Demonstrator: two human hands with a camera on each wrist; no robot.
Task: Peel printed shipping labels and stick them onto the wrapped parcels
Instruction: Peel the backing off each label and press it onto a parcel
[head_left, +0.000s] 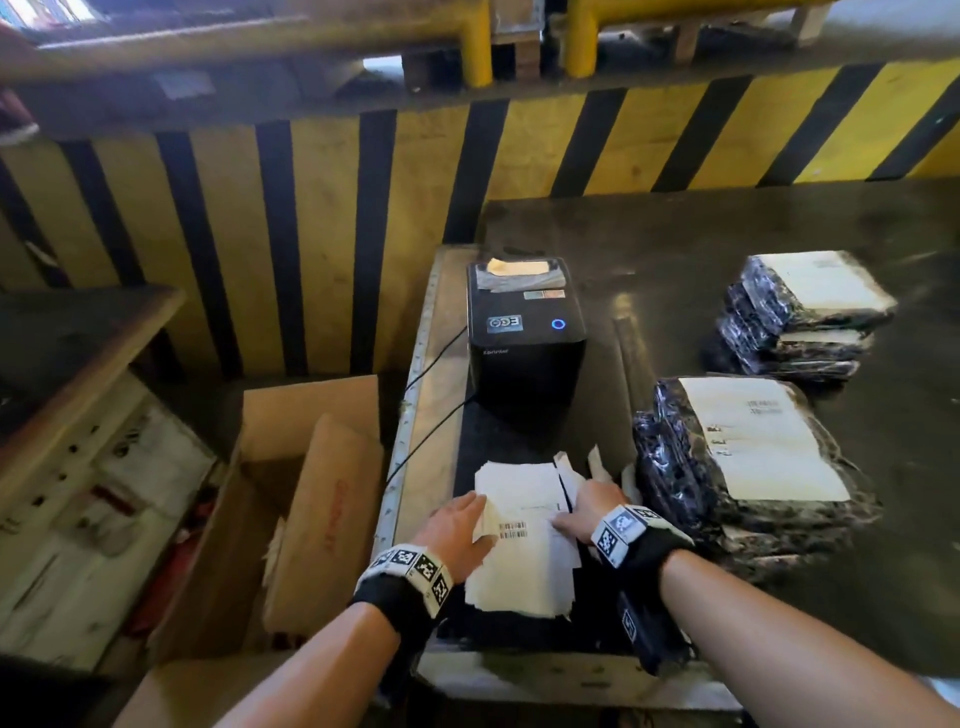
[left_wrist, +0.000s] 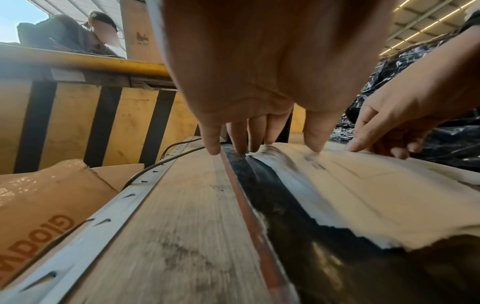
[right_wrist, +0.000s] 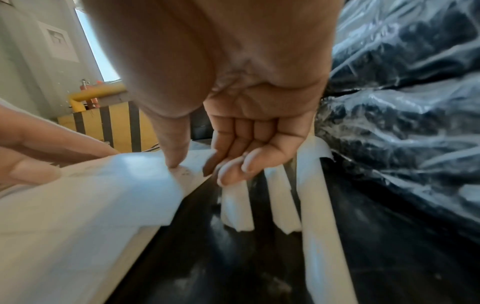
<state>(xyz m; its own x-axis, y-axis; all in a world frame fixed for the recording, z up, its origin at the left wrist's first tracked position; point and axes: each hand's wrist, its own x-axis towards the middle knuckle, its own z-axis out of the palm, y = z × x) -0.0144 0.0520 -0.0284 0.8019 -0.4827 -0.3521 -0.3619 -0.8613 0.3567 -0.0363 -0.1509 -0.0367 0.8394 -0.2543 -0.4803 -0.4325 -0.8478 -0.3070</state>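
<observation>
The step in hand looks like freeing one label from the stack of printed labels (head_left: 522, 540), which lies at the near edge of the bench (head_left: 727, 234), just in front of the black label printer (head_left: 524, 332). To do it well, I judge the left hand (head_left: 457, 525) should pin the stack flat while the right hand (head_left: 589, 506) lifts only the top sheet at its right edge, peeling slowly and low so the backing does not tear or drag the sheets below.

The left hand lies on the stack's left side, fingers fairly straight, thumb pressing on top. The right hand is at the stack's right edge, thumb down on the top sheet, fingers loosely curled beside it over some curled backing strips (right_wrist: 283, 197); whether it pinches a sheet I cannot tell. The nearest pile of wrapped parcels (head_left: 737, 462), black film with a label already on top, sits just right of the right hand; a second labelled pile (head_left: 800, 317) stands farther back toward the bench's right side
</observation>
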